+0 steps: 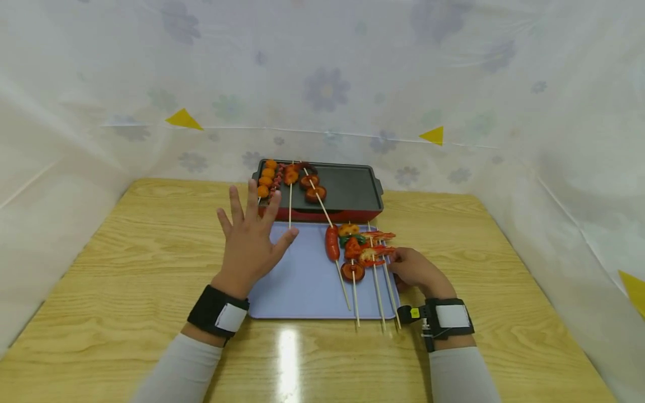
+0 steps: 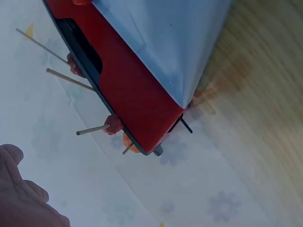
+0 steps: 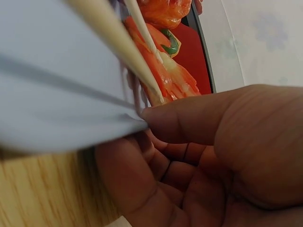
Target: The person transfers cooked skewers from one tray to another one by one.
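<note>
A pale blue-lavender tray (image 1: 297,296) lies on the table, with food skewers along its right half. My right hand (image 1: 418,272) pinches the tray's right rim, thumb above and fingers beneath, as the right wrist view shows. Beside that thumb lie prawn skewers (image 1: 373,256). Further left on the tray are a mixed skewer with a mushroom slice (image 1: 353,272) and a sausage skewer (image 1: 332,244). My left hand (image 1: 247,240), fingers spread, hovers over the tray's left side and holds nothing. Its fingertips overlap the grill's front left corner in the head view.
Behind the tray stands a red grill with a black plate (image 1: 347,187). Orange ball skewers (image 1: 266,180), a thin dark red skewer and mushroom skewers (image 1: 316,194) lie on its left half; some sticks reach over its front edge. A flowered curtain (image 1: 322,89) hangs behind the wooden table (image 1: 126,268).
</note>
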Demonstrator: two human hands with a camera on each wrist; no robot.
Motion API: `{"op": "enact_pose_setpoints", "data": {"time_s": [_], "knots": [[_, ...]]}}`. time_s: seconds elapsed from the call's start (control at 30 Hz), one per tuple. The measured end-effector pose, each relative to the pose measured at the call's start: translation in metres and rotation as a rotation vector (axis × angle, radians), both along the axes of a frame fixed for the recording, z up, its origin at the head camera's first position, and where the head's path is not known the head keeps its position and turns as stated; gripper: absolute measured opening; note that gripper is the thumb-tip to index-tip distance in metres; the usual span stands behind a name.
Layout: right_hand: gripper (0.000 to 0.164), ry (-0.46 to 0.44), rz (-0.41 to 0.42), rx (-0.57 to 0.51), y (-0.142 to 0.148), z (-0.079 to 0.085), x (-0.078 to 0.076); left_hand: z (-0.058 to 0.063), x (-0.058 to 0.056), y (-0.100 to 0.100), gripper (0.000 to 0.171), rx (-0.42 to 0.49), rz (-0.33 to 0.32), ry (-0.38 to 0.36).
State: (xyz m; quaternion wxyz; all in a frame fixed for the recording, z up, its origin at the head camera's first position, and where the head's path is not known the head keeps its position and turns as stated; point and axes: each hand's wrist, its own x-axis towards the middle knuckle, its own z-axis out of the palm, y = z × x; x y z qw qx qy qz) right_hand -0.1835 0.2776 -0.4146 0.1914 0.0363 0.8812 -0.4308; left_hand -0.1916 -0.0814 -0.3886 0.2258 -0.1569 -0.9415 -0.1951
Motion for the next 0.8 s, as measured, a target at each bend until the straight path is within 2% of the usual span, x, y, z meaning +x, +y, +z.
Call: {"op": "enact_pose_setpoints", "data": {"time_s": [0.1,0.3,0.47,0.6,0.7,0.8], "knots": [[0.012,-0.008,0.006,-0.012,0.001,0.002,0.001,0.001,0.003,0.01,0.08,-0.016,-0.023,-0.028],[0.013,0.001,0.012,0.0,0.004,0.005,0.0,0.012,0.008,0.02,0.08,0.031,-0.074,-0.052],[0.013,-0.015,-0.006,-0.006,0.006,0.004,-0.001,0.021,0.01,0.026,0.079,0.127,-0.155,-0.104],[0.012,-0.011,0.003,-0.015,0.006,0.002,-0.002,0.022,0.01,0.031,0.079,0.209,-0.215,-0.167],[0.011,-0.006,0.007,-0.013,0.005,0.001,-0.002,0.021,0.007,0.036,0.078,0.259,-0.273,-0.223],[0.012,-0.018,0.006,-0.033,0.004,0.001,-0.003,0.02,0.001,0.042,0.075,0.297,-0.299,-0.26]]}}
